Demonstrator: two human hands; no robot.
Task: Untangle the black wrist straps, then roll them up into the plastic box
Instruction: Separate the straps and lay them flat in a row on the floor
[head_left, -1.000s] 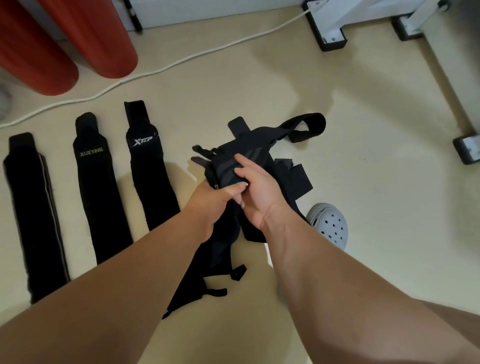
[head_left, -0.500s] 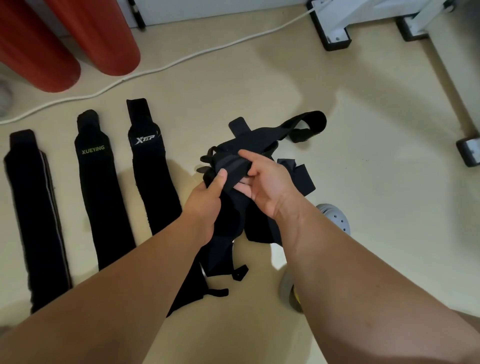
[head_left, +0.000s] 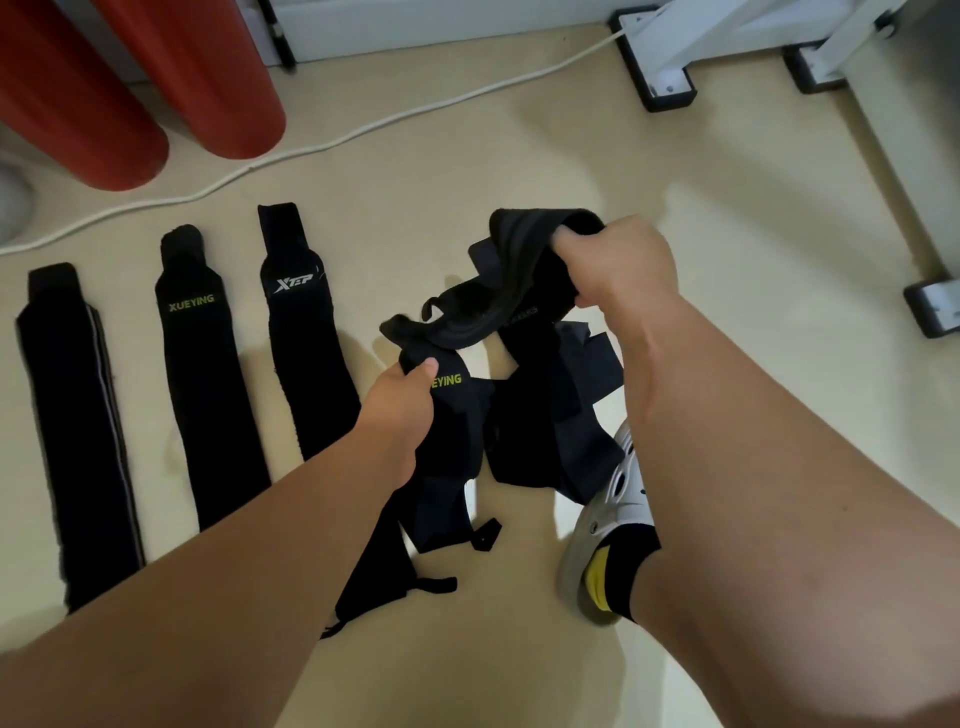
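A tangle of black wrist straps (head_left: 540, 415) hangs above the beige floor at the centre. My left hand (head_left: 400, 395) grips one strap with yellow lettering, thumb on top. My right hand (head_left: 618, 265) is raised to the upper right and grips a folded black strap end. A band of strap stretches between the two hands. Three untangled black straps lie flat side by side on the left: a plain one (head_left: 72, 415), one marked XUEYING (head_left: 202, 374) and one marked XTEP (head_left: 306, 338). No plastic box is in view.
Two red cylinders (head_left: 156, 78) stand at the top left, with a white cable (head_left: 363, 130) running across the floor below them. White furniture legs with black feet (head_left: 665, 88) are at the top right. My foot in a grey clog (head_left: 608, 525) stands under the right arm.
My hands were close together on the tangle. Now the right hand has pulled a strap end up and to the right, the left hand has taken a lower strap, and the bundle has spread apart.
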